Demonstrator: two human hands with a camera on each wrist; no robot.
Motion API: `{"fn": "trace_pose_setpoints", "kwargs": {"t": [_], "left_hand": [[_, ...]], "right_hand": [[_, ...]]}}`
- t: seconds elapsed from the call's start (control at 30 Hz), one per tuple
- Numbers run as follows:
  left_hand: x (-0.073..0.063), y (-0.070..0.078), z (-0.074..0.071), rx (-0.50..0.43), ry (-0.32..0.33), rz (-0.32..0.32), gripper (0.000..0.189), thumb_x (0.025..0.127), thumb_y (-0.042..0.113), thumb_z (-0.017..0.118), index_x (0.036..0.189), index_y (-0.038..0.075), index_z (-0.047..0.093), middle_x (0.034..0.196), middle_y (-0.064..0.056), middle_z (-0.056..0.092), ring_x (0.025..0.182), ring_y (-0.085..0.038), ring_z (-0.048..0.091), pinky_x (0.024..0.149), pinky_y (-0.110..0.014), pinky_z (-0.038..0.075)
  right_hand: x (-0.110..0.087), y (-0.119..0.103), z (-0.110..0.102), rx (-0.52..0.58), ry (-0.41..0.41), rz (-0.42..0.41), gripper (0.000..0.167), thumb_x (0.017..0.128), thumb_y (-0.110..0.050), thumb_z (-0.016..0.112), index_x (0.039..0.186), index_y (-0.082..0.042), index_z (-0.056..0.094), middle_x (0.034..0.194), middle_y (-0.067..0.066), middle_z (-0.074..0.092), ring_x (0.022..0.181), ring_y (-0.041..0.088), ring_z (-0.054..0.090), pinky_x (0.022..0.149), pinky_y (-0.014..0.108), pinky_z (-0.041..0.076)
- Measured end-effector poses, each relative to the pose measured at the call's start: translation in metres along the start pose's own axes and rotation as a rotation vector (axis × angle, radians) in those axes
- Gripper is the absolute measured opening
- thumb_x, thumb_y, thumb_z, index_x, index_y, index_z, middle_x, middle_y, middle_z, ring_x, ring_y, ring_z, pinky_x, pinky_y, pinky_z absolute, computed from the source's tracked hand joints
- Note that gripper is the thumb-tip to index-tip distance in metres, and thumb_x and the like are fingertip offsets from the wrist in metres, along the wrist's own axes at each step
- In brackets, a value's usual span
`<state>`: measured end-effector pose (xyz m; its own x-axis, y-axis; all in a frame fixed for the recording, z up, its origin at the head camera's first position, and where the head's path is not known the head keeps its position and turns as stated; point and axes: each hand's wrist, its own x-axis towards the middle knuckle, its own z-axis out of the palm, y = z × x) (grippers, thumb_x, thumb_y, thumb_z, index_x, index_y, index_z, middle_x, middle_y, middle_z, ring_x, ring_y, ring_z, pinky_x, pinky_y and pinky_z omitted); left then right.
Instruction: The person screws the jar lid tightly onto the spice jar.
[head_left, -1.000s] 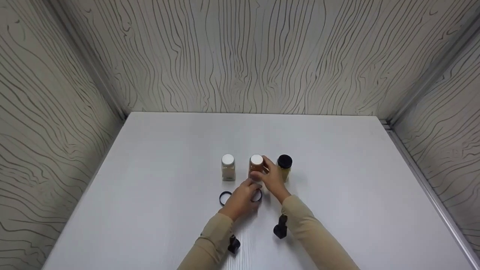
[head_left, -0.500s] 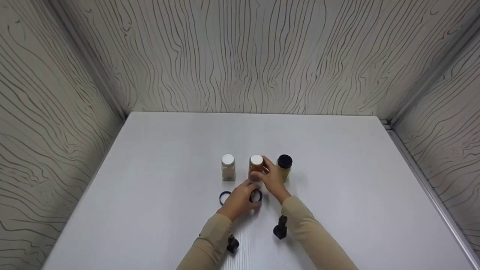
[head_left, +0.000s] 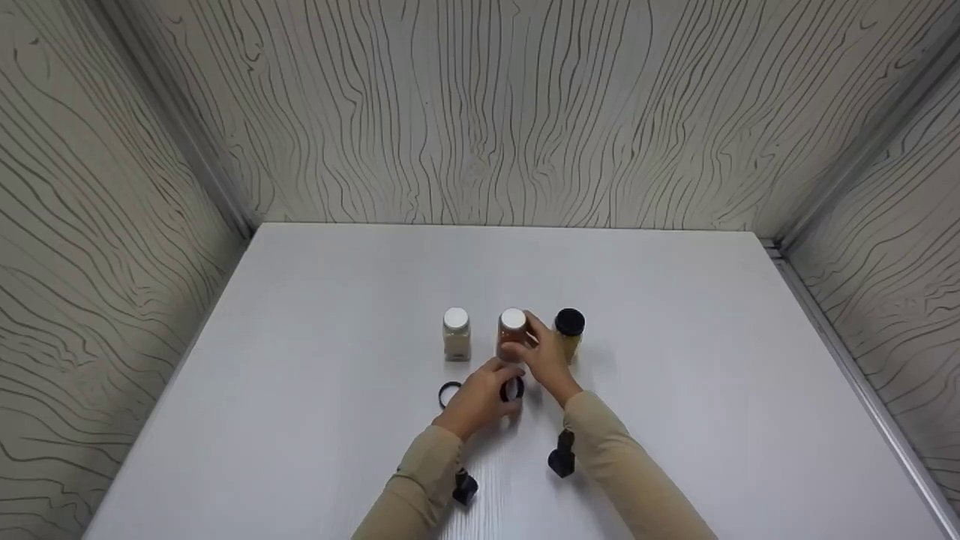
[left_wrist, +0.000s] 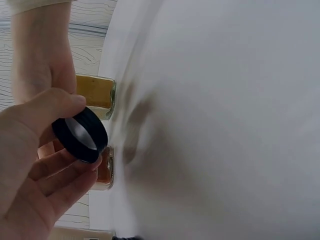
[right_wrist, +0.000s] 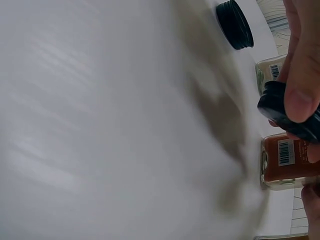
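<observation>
My left hand [head_left: 472,399] pinches a black jar lid [left_wrist: 95,131] between thumb and fingers, tilted on edge, its hollow underside partly showing in the left wrist view. Just beyond it, my right hand [head_left: 550,361] grips a square glass spice jar [head_left: 511,334] with orange-brown contents and a white top, standing upright on the table. In the right wrist view, this jar [right_wrist: 285,159] shows a barcode label, and the lid overlaps part of the view above it.
Left of the gripped jar stands a pale-filled jar [head_left: 457,335] with a white top. A yellow jar [head_left: 570,330] with a black lid is close on the right. A second black lid [right_wrist: 235,25] lies on the white table [head_left: 315,360], partly behind my left hand from above.
My left hand has turned the black lid slightly between its fingers, with very little shift of the hand. My right hand stays on the orange-brown jar.
</observation>
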<state>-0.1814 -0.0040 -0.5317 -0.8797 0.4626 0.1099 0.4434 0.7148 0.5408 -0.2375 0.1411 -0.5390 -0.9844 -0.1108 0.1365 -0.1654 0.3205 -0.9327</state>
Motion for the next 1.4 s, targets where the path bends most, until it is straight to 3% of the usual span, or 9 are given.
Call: {"fn": "trace_pose_setpoints", "kwargs": {"t": [0.3,0.5,0.87,1.1,1.4], "left_hand": [[0.0009,0.0006,-0.0027,-0.021,-0.044,-0.039,0.039,0.084,0.022,0.074,0.12,0.01,0.064,0.126,-0.009,0.062,0.115,-0.021,0.063,0.097,-0.033,0.055],[0.0002,-0.0005,-0.0035,-0.021,-0.03,0.01,0.038,0.086,0.022,0.072,0.122,0.011,0.063,0.126,-0.01,0.061,0.114,-0.021,0.063,0.097,-0.031,0.056],[-0.0006,-0.0031,-0.0029,-0.036,-0.003,0.035,0.034,0.088,0.021,0.07,0.119,0.009,0.061,0.12,-0.01,0.063,0.112,-0.022,0.065,0.095,-0.031,0.056],[0.0004,-0.0045,-0.0013,0.021,0.035,0.087,0.034,0.089,0.021,0.069,0.12,0.01,0.063,0.123,-0.011,0.062,0.116,-0.025,0.061,0.098,-0.033,0.055],[0.001,-0.0056,-0.0044,-0.038,-0.001,0.057,0.031,0.086,0.018,0.072,0.114,0.008,0.064,0.12,-0.01,0.066,0.112,-0.023,0.064,0.096,-0.031,0.055]], "right_hand": [[0.0,0.0001,-0.0006,-0.027,0.003,-0.013,0.065,0.083,-0.009,0.072,0.139,0.007,0.043,0.142,0.028,0.048,0.134,0.043,0.046,0.111,0.047,0.044],[0.0003,0.0003,-0.0002,-0.043,0.007,-0.005,0.065,0.084,-0.008,0.071,0.14,0.007,0.042,0.143,0.028,0.047,0.134,0.043,0.046,0.111,0.048,0.043],[-0.0009,-0.0001,0.0,-0.049,0.022,-0.02,0.067,0.083,-0.011,0.072,0.14,0.009,0.042,0.142,0.028,0.048,0.132,0.043,0.048,0.11,0.048,0.044],[0.0004,-0.0004,0.0002,-0.044,0.023,-0.021,0.066,0.083,-0.01,0.072,0.138,0.009,0.043,0.141,0.028,0.05,0.132,0.043,0.048,0.109,0.048,0.045],[0.0011,0.0014,0.0001,-0.065,0.026,-0.01,0.065,0.082,-0.011,0.073,0.139,0.006,0.045,0.141,0.026,0.051,0.132,0.042,0.049,0.109,0.047,0.045]]}}
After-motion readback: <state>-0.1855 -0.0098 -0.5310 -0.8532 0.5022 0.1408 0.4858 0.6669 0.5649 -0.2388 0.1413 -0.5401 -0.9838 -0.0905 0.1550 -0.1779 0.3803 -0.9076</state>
